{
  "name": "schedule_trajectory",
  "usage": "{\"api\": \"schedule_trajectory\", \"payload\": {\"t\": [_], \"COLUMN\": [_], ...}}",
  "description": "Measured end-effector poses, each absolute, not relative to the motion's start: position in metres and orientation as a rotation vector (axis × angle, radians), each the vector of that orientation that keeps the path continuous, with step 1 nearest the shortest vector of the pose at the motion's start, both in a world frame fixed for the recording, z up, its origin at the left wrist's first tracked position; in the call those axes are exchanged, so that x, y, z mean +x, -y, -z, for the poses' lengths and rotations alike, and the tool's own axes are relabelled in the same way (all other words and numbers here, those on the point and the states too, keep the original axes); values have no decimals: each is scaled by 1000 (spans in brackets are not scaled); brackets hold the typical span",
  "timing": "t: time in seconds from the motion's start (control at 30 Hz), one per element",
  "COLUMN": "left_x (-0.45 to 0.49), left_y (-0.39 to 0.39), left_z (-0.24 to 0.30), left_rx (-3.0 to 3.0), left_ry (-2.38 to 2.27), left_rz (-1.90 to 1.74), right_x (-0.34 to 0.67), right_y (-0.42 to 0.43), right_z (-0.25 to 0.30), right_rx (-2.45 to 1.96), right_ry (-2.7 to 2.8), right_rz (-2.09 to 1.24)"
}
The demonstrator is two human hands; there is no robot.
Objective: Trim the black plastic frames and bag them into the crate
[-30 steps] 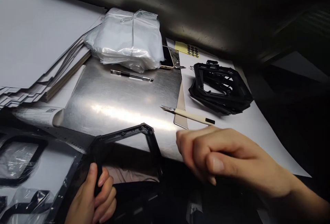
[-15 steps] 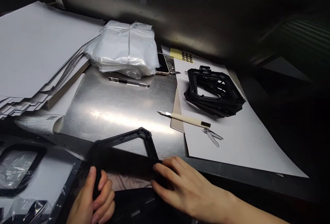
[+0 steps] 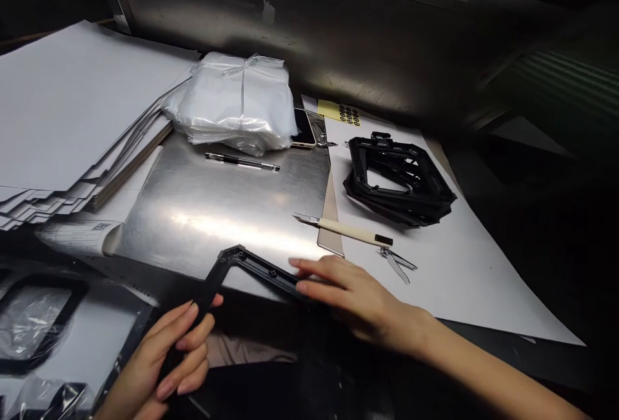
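A black plastic frame point(image 3: 242, 262) lies tilted over the front edge of a shiny metal plate point(image 3: 217, 207). My left hand point(image 3: 167, 355) is closed round the frame's left side, low in the picture. On the frame's right side rests my right hand point(image 3: 353, 294), its fingers pinching the bar. A cream-handled craft knife point(image 3: 348, 231) and small tweezers point(image 3: 397, 262) lie just beyond my right hand. A stack of similar black frames point(image 3: 396, 181) sits on white paper point(image 3: 459, 265) to the right.
Stacked white sheets point(image 3: 72, 110) fill the left. A tied bundle of clear bags point(image 3: 236, 104), a black pen point(image 3: 242, 162), a phone point(image 3: 304, 130) and a yellow sticker sheet point(image 3: 341, 111) lie at the back. Bagged black frames point(image 3: 33, 317) are at the lower left.
My right hand came in from the right and took hold of the frame's right side. Both hands have turned the frame, so its corner now points left and farther up the plate.
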State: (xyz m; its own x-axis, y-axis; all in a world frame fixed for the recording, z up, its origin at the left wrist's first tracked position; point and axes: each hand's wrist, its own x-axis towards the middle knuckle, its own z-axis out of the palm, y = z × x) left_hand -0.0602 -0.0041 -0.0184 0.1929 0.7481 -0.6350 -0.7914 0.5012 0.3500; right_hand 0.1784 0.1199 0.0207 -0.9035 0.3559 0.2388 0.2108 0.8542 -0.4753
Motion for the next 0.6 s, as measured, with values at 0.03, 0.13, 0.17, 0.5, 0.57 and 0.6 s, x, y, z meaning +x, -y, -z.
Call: {"api": "schedule_trajectory", "payload": {"t": [0.03,0.13,0.17,0.5,0.57,0.6], "left_x": [-58,-52,-51,-47,-47,-47], "left_y": [5,9,10,11,12,12], "left_z": [17,10,8,8,9,9], "left_rx": [-51,-25,-29,-87,-98,-108], "left_ry": [-900,-1019,-1048,-1130,-1125,-1124], "left_rz": [-1093,-1078,-1065,-1043,-1034,-1029], "right_x": [181,190,191,152,138,132], "right_y": [-125,-148,-155,-144,-135,-131], "right_z": [-18,-12,-10,-37,-49,-54], "right_rx": [-589,-989,-1050,-816,-569,-474], "right_ry": [2703,2666,2696,2998,3128,3156], "right_rz": [-455,-53,-5,-99,-65,-12]}}
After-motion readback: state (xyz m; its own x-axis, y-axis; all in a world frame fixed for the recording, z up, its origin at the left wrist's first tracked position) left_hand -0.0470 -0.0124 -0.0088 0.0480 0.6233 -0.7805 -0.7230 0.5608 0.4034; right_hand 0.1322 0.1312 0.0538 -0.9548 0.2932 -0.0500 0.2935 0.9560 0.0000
